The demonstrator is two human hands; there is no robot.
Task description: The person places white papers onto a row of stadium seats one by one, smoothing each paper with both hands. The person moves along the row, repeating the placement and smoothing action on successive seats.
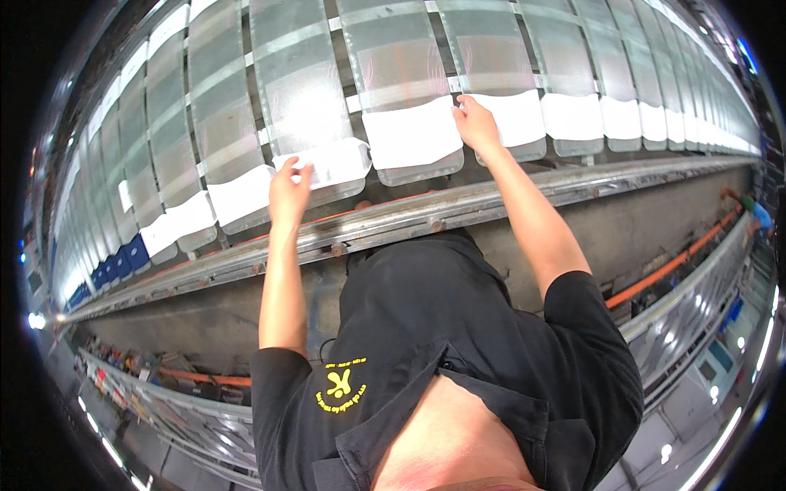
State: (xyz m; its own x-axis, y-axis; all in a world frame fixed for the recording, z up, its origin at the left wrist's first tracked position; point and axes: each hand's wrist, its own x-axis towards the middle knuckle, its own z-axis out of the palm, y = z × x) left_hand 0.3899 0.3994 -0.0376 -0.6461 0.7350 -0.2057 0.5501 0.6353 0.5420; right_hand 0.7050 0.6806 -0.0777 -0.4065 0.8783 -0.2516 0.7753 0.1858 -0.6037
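Observation:
White fabric pieces lie across the near ends of a row of long grey flat boards [303, 90]. My left hand [289, 196] is closed at the left corner of one white fabric piece [340, 162], thumb and fingers pinching its edge. That piece looks rumpled, and its right corner is slightly raised. Farther right, my right hand [477, 127] has its fingers bent together at the upper right corner of the neighbouring white piece [409, 135], close beside another white piece [520, 119]. Its fingertips partly hide which edge they grip.
A metal rail [393, 214] runs along the near side of the boards, between them and my body. Dark blue pieces [131, 255] cover boards at the far left. Behind me are another rail and an orange bar [675, 260]. Another person's arm [741, 200] shows at the far right.

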